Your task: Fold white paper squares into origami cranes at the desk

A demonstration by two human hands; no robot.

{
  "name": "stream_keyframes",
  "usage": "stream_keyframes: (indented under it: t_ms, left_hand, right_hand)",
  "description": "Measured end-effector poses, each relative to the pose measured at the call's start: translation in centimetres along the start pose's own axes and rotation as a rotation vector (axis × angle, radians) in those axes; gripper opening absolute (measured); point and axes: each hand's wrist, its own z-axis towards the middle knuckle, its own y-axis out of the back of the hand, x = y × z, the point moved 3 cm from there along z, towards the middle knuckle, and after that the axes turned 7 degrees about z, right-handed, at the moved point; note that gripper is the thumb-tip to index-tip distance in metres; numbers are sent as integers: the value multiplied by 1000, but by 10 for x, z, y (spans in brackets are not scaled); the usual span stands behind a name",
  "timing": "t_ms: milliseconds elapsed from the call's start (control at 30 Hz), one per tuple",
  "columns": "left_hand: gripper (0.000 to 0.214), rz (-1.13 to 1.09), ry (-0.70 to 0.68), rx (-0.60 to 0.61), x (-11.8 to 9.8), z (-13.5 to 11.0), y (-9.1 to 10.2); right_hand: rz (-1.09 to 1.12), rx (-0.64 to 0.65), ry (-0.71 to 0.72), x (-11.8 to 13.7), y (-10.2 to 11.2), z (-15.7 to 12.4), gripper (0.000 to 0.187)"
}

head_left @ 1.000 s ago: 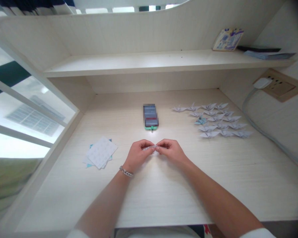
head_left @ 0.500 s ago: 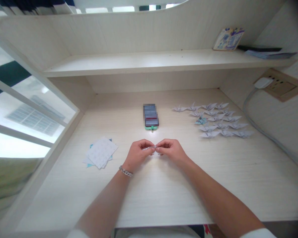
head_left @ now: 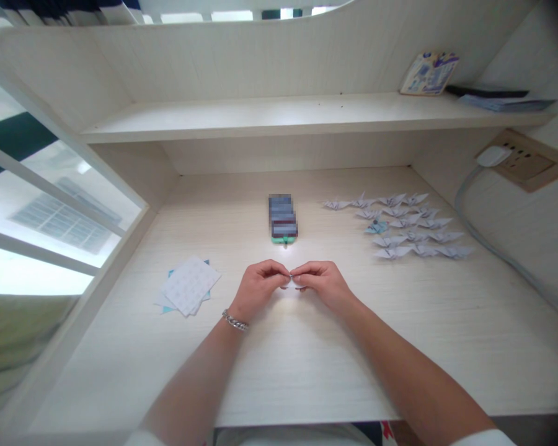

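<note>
Head view. Folded paper, wh., thin, 1 pc.: was held btwn. both hands, low over ctr. of desk; exact folds too small to tell. L hand: thumb & fingers were pinched on paper's L side; chain bracelet, silver metal links, circled wrist. R hand: was likewise pinched, on R side, tips close to L's. Desk: was pale, w/ fine wood grain. Phone, oblong, pixelated, green lower edge: lay beyond hands. Sheets, flat, approx. sq., lt. patterned, blue corners beneath: lay in skewed pile, L of L hand. Paper birds, creased, pointed, mostly wh.: stood in rough rows, R rear. Cable, gray, smooth: curved down R wall.
</note>
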Motion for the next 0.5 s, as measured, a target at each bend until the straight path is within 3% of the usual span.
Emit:
stream_keyframes:
  t_ms: [333,500]
  left_hand:
    - [9,114,-65,-57,0,-1,1]
    - [12,200,-102,-70,0,-2,1]
  right_hand:
    - [13,-3,0,-1,1,2,18]
    - [-101,30,20,-2,2,3,23]
